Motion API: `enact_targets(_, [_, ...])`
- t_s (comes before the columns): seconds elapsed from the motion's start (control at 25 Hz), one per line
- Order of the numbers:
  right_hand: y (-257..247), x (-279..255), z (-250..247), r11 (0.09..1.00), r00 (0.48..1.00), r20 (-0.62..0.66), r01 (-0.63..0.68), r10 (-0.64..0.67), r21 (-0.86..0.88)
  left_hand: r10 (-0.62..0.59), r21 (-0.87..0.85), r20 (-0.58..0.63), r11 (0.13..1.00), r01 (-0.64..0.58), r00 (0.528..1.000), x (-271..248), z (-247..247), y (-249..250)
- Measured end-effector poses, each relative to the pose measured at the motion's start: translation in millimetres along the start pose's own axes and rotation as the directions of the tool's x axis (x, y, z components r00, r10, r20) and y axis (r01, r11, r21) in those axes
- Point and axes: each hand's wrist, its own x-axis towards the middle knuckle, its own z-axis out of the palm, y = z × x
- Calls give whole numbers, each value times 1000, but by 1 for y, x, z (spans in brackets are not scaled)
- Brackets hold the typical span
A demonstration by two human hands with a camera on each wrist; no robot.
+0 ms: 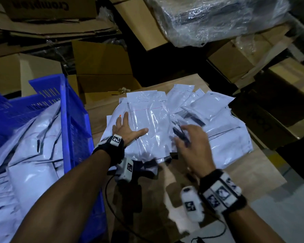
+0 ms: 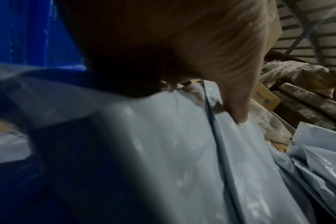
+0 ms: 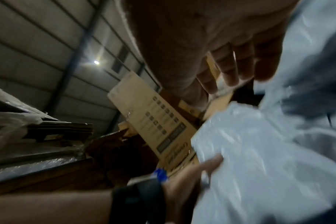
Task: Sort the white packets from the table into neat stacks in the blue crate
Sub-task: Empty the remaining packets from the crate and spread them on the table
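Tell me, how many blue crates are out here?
1. The blue crate stands left of the table, beside the left hand, and already holds white packets. Another crate could sit out of view.

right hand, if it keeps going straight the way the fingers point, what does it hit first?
Probably the loose pile of glossy white plastic packets on the table. The right hand points up and away over them, fingers spread. It is blurred, so its height above them is unclear.
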Motion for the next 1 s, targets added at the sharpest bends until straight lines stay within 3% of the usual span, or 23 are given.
enact_targets(0.08, [18, 23, -34, 983, 980, -173, -118, 94, -138, -18, 44, 23, 999, 17, 1000, -1, 3, 3])
enact_targets(0.12, [29, 35, -46, 951, 960, -180, -249, 216, -185, -35, 58, 35, 998, 33, 999, 0, 5, 3])
enact_targets(0.2, [51, 49, -55, 836, 865, -75, -500, 496, -227, -57, 70, 54, 996, 53, 997, 5, 7, 4])
enact_targets(0.28, [69, 53, -49, 770, 780, 39, -606, 624, -202, -47, 75, 57, 996, 43, 997, 11, 8, 2])
enact_targets(0.52, [83, 56, -28, 756, 737, 179, -649, 652, -85, 46, 161, 84, 985, -59, 995, 37, 0, 2])
enact_targets(0.8, [84, 62, -16, 753, 730, 183, -642, 658, -147, 188, 228, 136, 949, -216, 973, 79, -17, 18])
enact_targets(1.0, [87, 61, -12, 755, 737, 169, -625, 654, -196, 258, 294, 236, 900, -322, 937, 108, -23, 27])
